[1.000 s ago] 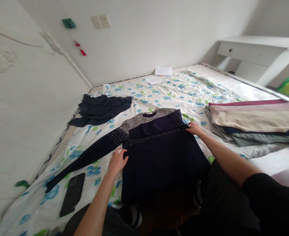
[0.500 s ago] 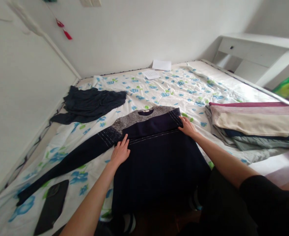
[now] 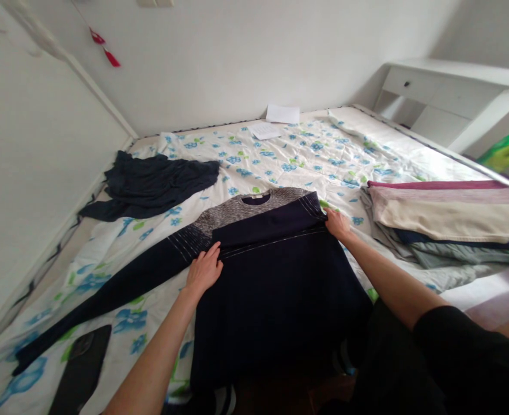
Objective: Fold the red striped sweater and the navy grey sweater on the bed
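A dark navy sweater [image 3: 275, 300] with a speckled grey yoke lies spread on the bed, neckline away from me. Its right-side sleeve [image 3: 258, 222] is folded across the chest, while the other sleeve [image 3: 107, 285] stretches out to the lower left. My left hand [image 3: 204, 268] rests on the cloth by the left armpit, near the folded sleeve's end, fingers extended. At the right shoulder edge, my right hand [image 3: 337, 223] pinches the sweater's fabric between thumb and fingers.
A black phone [image 3: 81, 369] lies at lower left on the flowered sheet [image 3: 289, 167]. Crumpled dark clothing [image 3: 159, 181] is at the back left. Folded clothes [image 3: 448, 216] are stacked at right. Paper sheets [image 3: 282, 113] lie by the wall; a white desk [image 3: 448, 98] stands beyond the bed.
My right hand has moved slightly right and now grips the shoulder edge, pulling it a little outward. My left hand has shifted slightly left and down; its fingers are closer together.
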`<state>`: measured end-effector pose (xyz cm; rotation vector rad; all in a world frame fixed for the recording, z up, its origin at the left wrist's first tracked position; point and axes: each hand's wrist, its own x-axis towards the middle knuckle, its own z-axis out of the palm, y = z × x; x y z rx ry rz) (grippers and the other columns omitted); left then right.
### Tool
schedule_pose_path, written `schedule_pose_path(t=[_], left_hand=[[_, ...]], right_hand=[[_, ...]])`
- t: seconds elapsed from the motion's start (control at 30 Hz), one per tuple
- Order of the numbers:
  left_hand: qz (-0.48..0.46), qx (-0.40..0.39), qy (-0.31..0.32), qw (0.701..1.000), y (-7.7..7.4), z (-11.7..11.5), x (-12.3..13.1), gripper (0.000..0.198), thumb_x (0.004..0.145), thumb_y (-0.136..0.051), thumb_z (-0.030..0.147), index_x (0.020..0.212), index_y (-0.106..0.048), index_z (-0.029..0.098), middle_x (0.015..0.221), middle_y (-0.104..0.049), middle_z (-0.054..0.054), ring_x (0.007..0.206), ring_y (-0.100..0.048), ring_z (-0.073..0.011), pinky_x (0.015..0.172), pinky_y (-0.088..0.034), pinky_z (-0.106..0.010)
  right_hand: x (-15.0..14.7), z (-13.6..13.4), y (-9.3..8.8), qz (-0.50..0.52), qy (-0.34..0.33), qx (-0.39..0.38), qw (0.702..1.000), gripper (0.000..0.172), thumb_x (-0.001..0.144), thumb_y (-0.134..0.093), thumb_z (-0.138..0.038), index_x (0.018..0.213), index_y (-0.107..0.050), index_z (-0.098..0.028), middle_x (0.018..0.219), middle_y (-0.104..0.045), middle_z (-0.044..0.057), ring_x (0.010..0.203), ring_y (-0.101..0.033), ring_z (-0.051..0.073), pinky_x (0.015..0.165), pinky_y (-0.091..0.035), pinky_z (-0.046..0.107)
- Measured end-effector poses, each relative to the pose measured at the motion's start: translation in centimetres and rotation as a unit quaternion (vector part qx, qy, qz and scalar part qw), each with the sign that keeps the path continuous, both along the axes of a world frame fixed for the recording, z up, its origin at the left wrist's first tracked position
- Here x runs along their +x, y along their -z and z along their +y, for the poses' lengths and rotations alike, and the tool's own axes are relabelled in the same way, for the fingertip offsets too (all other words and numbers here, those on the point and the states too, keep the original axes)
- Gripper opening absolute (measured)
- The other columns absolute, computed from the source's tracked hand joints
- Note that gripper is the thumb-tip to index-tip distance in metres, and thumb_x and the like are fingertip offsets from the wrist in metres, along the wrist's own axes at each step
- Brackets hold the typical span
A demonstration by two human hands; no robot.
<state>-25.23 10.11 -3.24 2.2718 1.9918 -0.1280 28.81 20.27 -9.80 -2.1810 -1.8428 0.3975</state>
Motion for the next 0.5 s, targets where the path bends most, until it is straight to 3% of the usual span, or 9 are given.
schedule_pose_path(t=[0.17,0.27,0.37,0.43,0.5], left_hand=[[0.017,-0.027,0.006,0.999,0.2,0.1,-0.1,0.063,0.106,-0.045,0.032,0.163,-0.07,0.021,0.186,-0.05,-0.009,0.143,-0.063,-0.0397,0.113,-0.061,-0.057],[0.021,-0.031,0.007,0.999,0.4,0.2,-0.1,0.064,0.106,-0.046,0.031,0.163,-0.07,0.021,0.188,-0.047,-0.008,0.143,-0.063,-0.0404,0.112,-0.062,-0.057],[0.024,-0.037,0.011,0.999,0.6,0.3,-0.2,0.064,0.106,-0.044,0.031,0.164,-0.07,0.019,0.19,-0.042,-0.007,0.144,-0.062,-0.0415,0.111,-0.062,-0.059],[0.027,-0.042,0.011,0.999,0.7,0.3,-0.2,0.064,0.107,-0.042,0.031,0.164,-0.069,0.019,0.192,-0.038,-0.006,0.145,-0.062,-0.0424,0.111,-0.062,-0.061],[0.025,-0.046,0.011,0.999,0.7,0.3,-0.2,0.064,0.107,-0.041,0.031,0.164,-0.069,0.019,0.192,-0.037,-0.006,0.145,-0.061,-0.0429,0.111,-0.062,-0.062]], right_hand=[[-0.5,0.1,1.2,0.014,-0.093,0.023,0.995,0.11,0.087,-0.072,-0.014,0.189,-0.032,-0.027,0.187,-0.041,0.017,0.163,-0.049,0.045,0.135,-0.043,0.061],[-0.4,1.0,1.0,0.045,-0.143,-0.034,0.988,0.113,0.081,-0.076,-0.014,0.187,-0.038,-0.025,0.193,-0.031,0.015,0.172,-0.038,0.046,0.14,-0.036,0.062],[0.8,2.2,0.3,0.155,-0.14,-0.084,0.974,0.093,0.084,-0.079,-0.019,0.175,-0.059,-0.026,0.185,-0.048,0.014,0.17,-0.044,0.041,0.14,-0.039,0.058],[1.7,3.0,0.0,0.274,-0.077,-0.076,0.956,0.073,0.095,-0.076,-0.026,0.167,-0.065,-0.026,0.167,-0.067,0.012,0.156,-0.062,0.034,0.13,-0.053,0.051],[2.4,3.9,-0.1,0.383,0.019,-0.064,0.921,0.052,0.103,-0.075,-0.032,0.155,-0.072,-0.021,0.139,-0.081,0.013,0.129,-0.078,0.028,0.112,-0.066,0.04]])
